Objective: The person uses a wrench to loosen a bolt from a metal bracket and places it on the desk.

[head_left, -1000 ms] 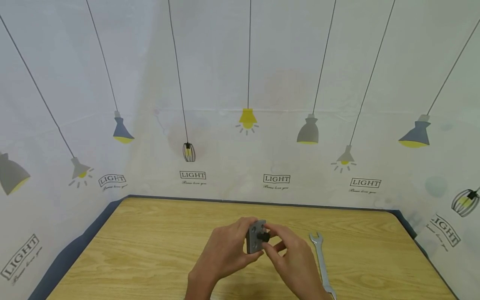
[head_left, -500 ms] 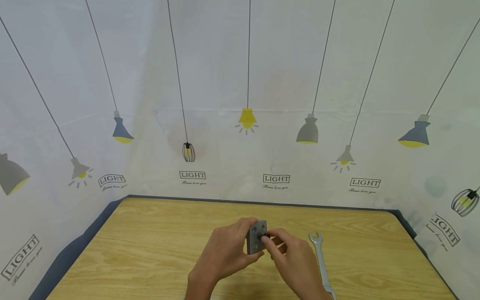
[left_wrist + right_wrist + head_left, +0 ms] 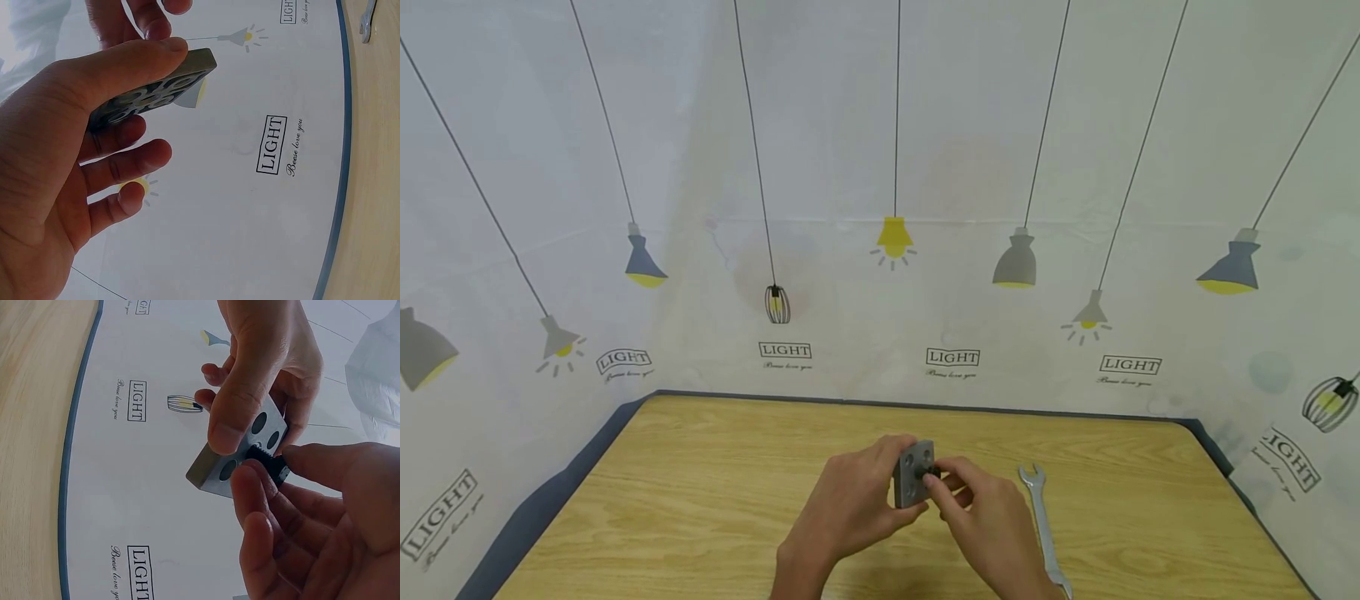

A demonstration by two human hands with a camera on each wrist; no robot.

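The right wrist view shows what the head view blurs: the right hand (image 3: pixel 312 519) pinching a black, probably knurled, knob (image 3: pixel 267 464) on the grey holed block (image 3: pixel 240 453). The left hand (image 3: pixel 850 504) grips the block above the table (image 3: pixel 700 500), wrench (image 3: pixel 1041 517) at 3 o'clock.

a makeshift recording booth: a wooden desk (image 3: pixel 715 500) walled in by a lamp-printed curtain (image 3: pixel 880 167), a wrench (image 3: pixel 1043 521) near its right edge.

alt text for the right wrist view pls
A left hand grips a grey metal block with round holes by its edges, while the right hand pinches a small black knurled part set at one of the holes. Behind them hangs a white backdrop printed with lamps and the word LIGHT, beside a wooden table.
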